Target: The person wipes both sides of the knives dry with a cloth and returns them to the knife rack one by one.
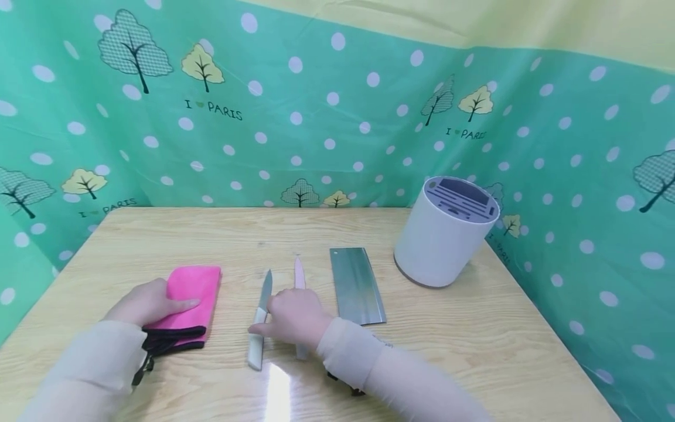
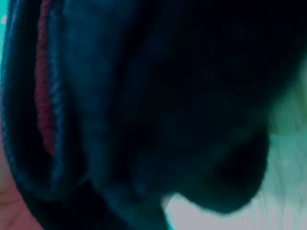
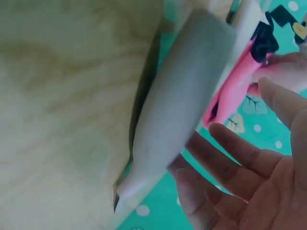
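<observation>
Left sleeve (image 1: pixel 79 369): very pale, reaching in from the lower left corner.
Left hand (image 1: pixel 141 302): grasping the pink cloth (image 1: pixel 192 287) by its left side, with thumb laid across the upper face; cannot tell the placing of the other fingers.
Pink cloth: folded into a rough rectangle on the wooden table (image 1: pixel 237 234), well left of the cleaver (image 1: pixel 358 287); edged in black at the near end; seen as dark, blurred folds in the left wrist view.
Left knife (image 1: pixel 261 315): lying on the table near the cloth, with grey blade pointing away and pale handle turned nearer; crossed by the right thumb.
Right hand (image 1: pixel 297 316): not clasping anything; held over the middle knife (image 1: pixel 299 274), with fingers loosely bent around a gap beside its handle; cannot tell whether touching.
Middle knife: on the table between left knife and cleaver, with lilac-tinted blade showing beyond the knuckles and pale handle mostly covered in the head view.
Cleaver: flat on the table, broad and grey, with a small hole in the far left corner.
Right sleeve (image 1: pixel 390 363): pale, slanting in from below.
Knife block (image 1: pixel 440 240): white, rounded, standing at the far right, with dark slotted top.
Green curtain (image 1: pixel 575 193): dotted and tree-printed, hung behind and along both sides.
</observation>
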### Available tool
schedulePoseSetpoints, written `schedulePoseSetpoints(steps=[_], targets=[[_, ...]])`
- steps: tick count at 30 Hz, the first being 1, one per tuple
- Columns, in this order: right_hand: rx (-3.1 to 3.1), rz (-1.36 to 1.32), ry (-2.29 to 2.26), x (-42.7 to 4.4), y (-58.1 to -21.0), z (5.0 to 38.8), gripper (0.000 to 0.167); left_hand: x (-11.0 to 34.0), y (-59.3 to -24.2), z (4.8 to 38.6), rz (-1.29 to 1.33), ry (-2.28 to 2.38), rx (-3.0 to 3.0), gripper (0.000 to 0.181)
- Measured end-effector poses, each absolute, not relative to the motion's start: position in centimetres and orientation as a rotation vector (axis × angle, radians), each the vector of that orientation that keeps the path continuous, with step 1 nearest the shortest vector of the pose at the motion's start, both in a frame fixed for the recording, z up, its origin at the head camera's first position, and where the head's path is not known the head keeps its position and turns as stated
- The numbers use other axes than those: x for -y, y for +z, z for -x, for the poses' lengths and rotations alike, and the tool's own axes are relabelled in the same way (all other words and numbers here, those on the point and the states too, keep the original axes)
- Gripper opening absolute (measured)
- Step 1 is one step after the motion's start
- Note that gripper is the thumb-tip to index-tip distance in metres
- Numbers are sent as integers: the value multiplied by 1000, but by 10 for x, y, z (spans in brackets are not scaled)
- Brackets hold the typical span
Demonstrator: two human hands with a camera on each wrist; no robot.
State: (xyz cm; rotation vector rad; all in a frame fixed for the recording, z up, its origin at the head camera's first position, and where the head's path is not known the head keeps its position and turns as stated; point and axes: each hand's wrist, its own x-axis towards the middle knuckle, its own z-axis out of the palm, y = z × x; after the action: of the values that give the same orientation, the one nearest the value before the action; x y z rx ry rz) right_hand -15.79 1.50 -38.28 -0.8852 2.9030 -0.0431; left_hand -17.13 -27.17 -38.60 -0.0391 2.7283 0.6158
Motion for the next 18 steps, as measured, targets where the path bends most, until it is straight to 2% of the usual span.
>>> schedulePoseSetpoints(steps=[11, 18], targets=[[-2846, 797, 11, 1, -391, 153, 60, 272, -388, 173, 101, 656, -2692, 77], [-2778, 705, 44, 11, -395, 155, 62, 279, -395, 177, 143, 724, -2643, 101]])
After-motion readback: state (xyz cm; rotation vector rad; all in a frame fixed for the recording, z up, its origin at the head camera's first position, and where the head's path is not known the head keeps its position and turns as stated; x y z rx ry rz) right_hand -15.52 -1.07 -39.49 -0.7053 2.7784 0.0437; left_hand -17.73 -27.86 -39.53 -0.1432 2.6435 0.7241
